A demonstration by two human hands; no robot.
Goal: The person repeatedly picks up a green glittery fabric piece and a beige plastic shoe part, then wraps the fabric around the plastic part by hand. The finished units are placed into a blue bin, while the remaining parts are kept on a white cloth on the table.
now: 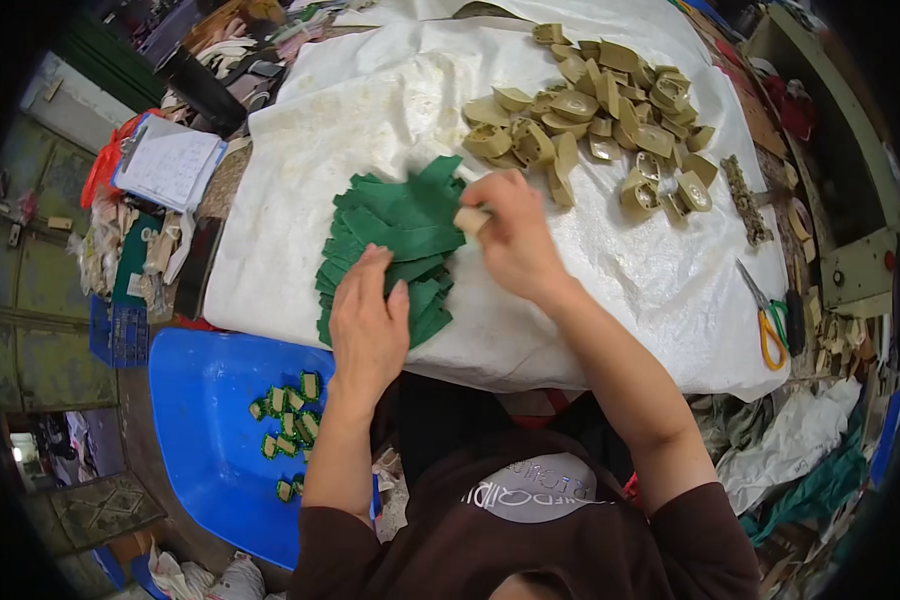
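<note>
A heap of green cloth strips (390,225) lies on the white sheet in front of me. My left hand (368,315) rests on the near edge of these strips, its fingers stretched out and holding nothing. At the right side of the heap, my right hand (518,235) is closed on a small beige block (471,219), pinched between thumb and fingers. The fingertips are slightly blurred, and part of the block is hidden. Farther right and back lies a pile of tan curved pieces (610,100), apart from both hands.
A blue tub (205,440) at lower left holds several small green-wrapped pieces (295,420). Orange-handled scissors (768,325) lie at the right edge of the white sheet (570,330). A clipboard (170,165) and a dark cylinder (200,90) stand left. A green metal machine (860,200) borders the right.
</note>
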